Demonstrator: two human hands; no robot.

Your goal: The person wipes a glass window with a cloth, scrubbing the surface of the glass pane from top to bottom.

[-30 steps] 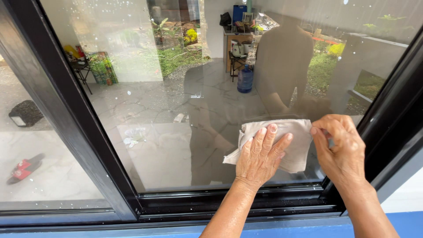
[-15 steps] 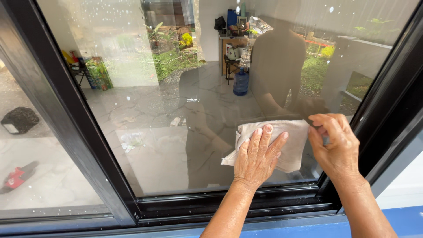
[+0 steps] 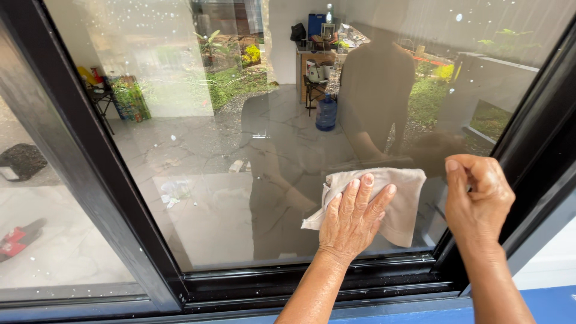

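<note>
My left hand [image 3: 352, 217] lies flat with fingers spread on a beige cloth [image 3: 403, 204], pressing it against the glass pane [image 3: 252, 132] near the pane's lower right corner. To the right, my right hand [image 3: 478, 201] is curled, its fingers bent against the glass beside the cloth's right edge and close to the black window frame [image 3: 528, 144]. The right hand appears to hold nothing. The glass reflects a person and a yard behind me.
A black vertical frame bar [image 3: 78, 156] divides the window at the left. The black sill track [image 3: 312, 285] runs below the hands, with a blue ledge [image 3: 552, 303] under it. Small spots dot the upper glass.
The view has drifted slightly; my left hand and the cloth stay pressed on the lower right glass. My right hand has come off the cloth's edge and sits a little further right.
</note>
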